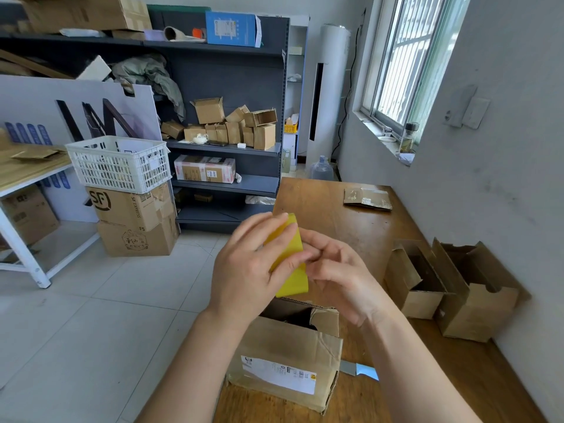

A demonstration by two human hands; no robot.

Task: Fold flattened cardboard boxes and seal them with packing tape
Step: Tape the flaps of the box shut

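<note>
Not much to report on the person tbh: the left hand (250, 270) and right hand (341, 279) are both bare. Left forearm (195, 361) and right forearm (412, 361) are uncovered too, right to the frame's bottom edge.

Cardboard box (283, 355) hides part of the knife (360, 370).

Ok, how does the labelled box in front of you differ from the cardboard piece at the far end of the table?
The labelled box stands erected, its top open; the cardboard piece lies flat. The labelled box carries a white shipping label; the cardboard piece shows none, only shiny strips. Both are brown cardboard on the wooden table.
</note>
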